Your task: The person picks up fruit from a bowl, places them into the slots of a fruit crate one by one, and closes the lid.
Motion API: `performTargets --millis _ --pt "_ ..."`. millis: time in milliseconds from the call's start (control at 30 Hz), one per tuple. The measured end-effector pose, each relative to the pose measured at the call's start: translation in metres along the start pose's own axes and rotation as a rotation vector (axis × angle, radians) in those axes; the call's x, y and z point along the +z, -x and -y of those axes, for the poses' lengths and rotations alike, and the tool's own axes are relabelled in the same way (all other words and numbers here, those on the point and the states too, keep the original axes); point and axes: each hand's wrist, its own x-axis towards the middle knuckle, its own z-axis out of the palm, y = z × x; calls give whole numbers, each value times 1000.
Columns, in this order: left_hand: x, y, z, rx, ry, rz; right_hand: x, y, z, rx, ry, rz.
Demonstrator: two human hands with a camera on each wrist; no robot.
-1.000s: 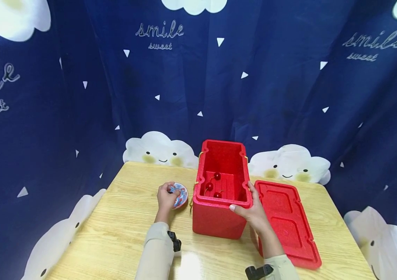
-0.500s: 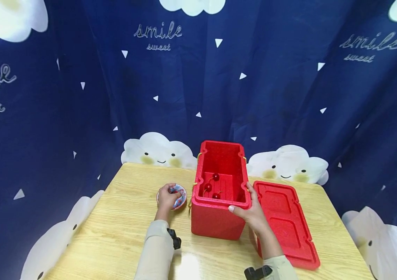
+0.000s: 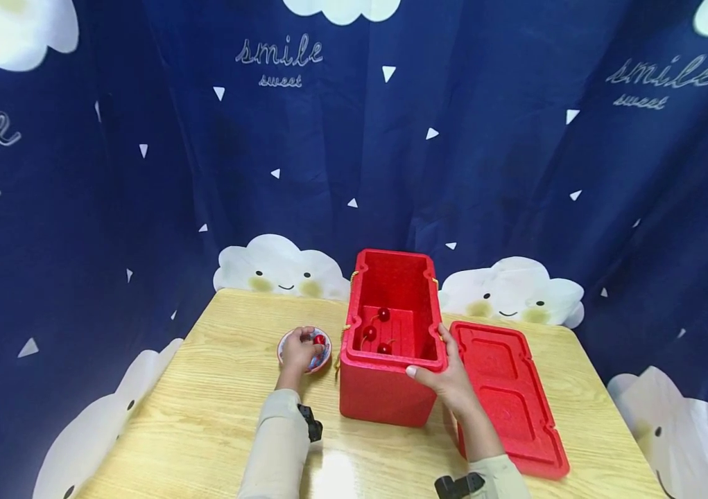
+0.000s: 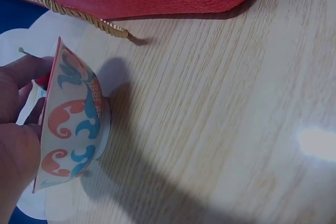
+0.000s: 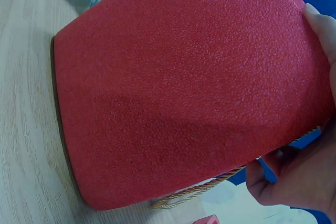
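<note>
At the patterned bowl (image 3: 322, 362), my left hand (image 3: 296, 352) has its fingers inside the rim and pinches a red cherry (image 3: 319, 339). From the side, the left wrist view shows the bowl (image 4: 73, 124) with its orange and blue pattern; the cherry (image 4: 42, 81) is mostly hidden by fingers and rim. My right hand (image 3: 453, 378) grips the near right corner of the open red foam box (image 3: 385, 391), thumb on the front and fingers along the side. Inside the box lie 3 cherries (image 3: 384, 314) with stems. What else the bowl holds is hidden.
The red lid (image 3: 512, 395) lies flat on the wooden table (image 3: 204, 416), right of the box and under my right forearm. Gold cords (image 4: 68, 11) hang at the box's sides. A dark blue curtain (image 3: 329, 138) with clouds stands behind the table.
My left fingers have shifted slightly in the bowl, and a red cherry now shows between them. The right hand keeps its grip on the box. The head view has shifted a little.
</note>
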Motion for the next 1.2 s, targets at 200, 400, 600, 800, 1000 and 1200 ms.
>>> performTargets --millis 200,400,600,800,1000,1200 --pt "2 -3 2 27 -95 11 0 0 1 6 15 -6" --pt "3 -4 2 50 -118 18 -1 1 1 3 2 -8" --pt "2 4 -6 44 -43 -16 -2 1 2 5 -3 -7" --pt "-4 21 -19 9 103 -67 -1 1 0 16 19 -6" --pt "-10 30 -30 47 121 -77 -1 1 -1 9 15 -7" --pt "-19 38 -59 78 152 -42 3 10 20 25 -14 14"
